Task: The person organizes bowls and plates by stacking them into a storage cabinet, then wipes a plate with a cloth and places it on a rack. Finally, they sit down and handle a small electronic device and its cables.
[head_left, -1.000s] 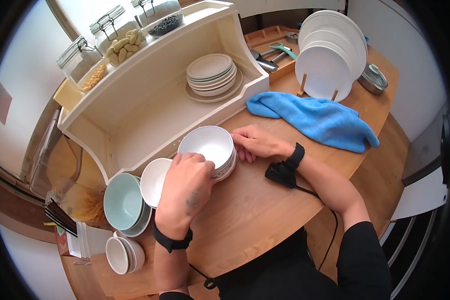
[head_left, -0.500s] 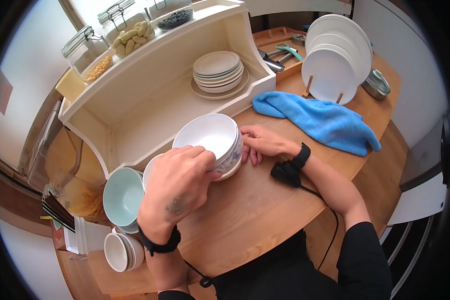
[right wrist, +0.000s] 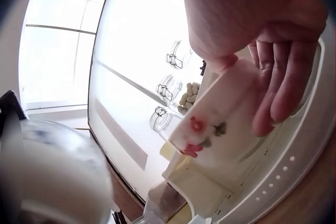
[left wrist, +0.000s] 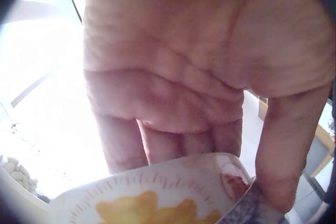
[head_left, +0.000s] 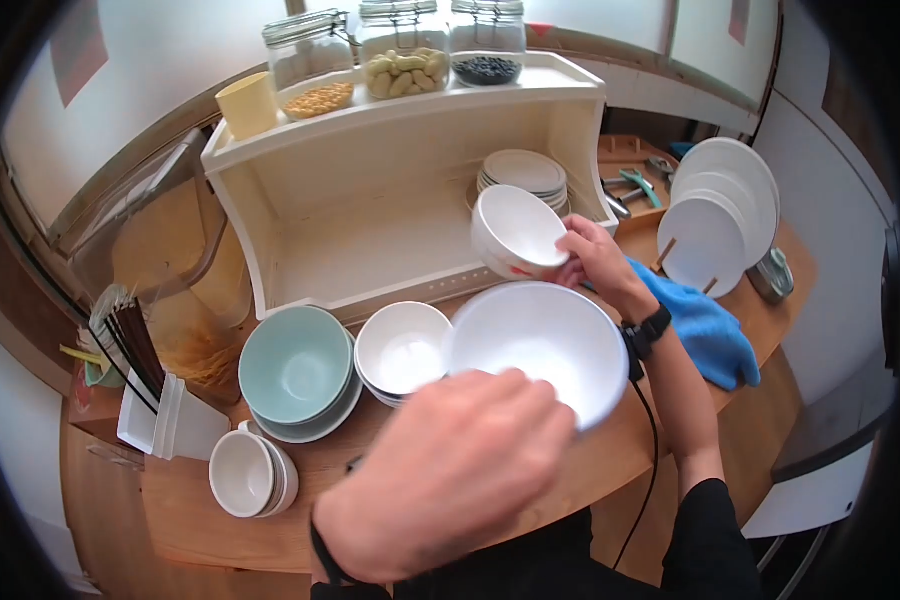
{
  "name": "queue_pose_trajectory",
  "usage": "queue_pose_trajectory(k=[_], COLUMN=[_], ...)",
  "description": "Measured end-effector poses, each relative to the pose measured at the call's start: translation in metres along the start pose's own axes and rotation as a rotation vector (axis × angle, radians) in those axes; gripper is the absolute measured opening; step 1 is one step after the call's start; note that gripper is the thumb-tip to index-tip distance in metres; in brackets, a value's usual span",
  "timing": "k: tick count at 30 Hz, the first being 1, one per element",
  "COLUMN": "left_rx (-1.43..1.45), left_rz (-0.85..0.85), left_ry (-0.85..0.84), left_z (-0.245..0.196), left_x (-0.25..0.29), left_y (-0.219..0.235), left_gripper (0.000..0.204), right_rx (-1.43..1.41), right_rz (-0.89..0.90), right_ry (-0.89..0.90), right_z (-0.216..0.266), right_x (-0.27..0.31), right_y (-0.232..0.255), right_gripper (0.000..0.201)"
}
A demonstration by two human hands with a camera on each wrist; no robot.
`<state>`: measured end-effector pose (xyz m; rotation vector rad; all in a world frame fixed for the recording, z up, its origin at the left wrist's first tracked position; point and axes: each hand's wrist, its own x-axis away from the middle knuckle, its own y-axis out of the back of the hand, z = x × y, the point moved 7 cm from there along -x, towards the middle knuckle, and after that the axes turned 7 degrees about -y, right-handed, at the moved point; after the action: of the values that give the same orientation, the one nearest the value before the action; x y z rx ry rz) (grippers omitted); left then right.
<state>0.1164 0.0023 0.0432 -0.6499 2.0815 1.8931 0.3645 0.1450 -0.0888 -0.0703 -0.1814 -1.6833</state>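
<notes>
From my end, the left hand (head_left: 450, 470) came through blurred in the head view, and it covered part of the large white bowl (head_left: 560, 335). In the left wrist view, the yellow-patterned ware (left wrist: 139, 206) hid that hand's fingertips and ran off the bottom edge. The smaller bowl (head_left: 522, 232) blocked some of the plate stack (head_left: 525, 172) from me. The head view's top edge clipped the middle jar (head_left: 405, 68). At the right wrist, I had a blurred bowl (right wrist: 63, 176), cut off below, its markings unreadable.
</notes>
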Motion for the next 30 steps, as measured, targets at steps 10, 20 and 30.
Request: queue_pose_trajectory(k=[10, 20, 30], left_rx=[0.091, -0.071, -0.183], left_rz=[0.133, 0.104, 0.095], left_ry=[-0.097, 0.05, 0.158], left_z=[-0.01, 0.035, 0.065], left_x=[0.001, 0.0, -0.001], left_y=[-0.024, -0.031, -0.036], left_gripper=[0.012, 0.006, 0.009], right_rx=[0.4, 0.337, 0.222], right_rz=[0.068, -0.11, 0.454], right_ry=[-0.115, 0.099, -0.163], right_z=[-0.012, 0.008, 0.003], right_x=[-0.123, -0.101, 0.008], right_y=[-0.083, -0.064, -0.057], right_gripper=[0.025, 0.046, 0.089])
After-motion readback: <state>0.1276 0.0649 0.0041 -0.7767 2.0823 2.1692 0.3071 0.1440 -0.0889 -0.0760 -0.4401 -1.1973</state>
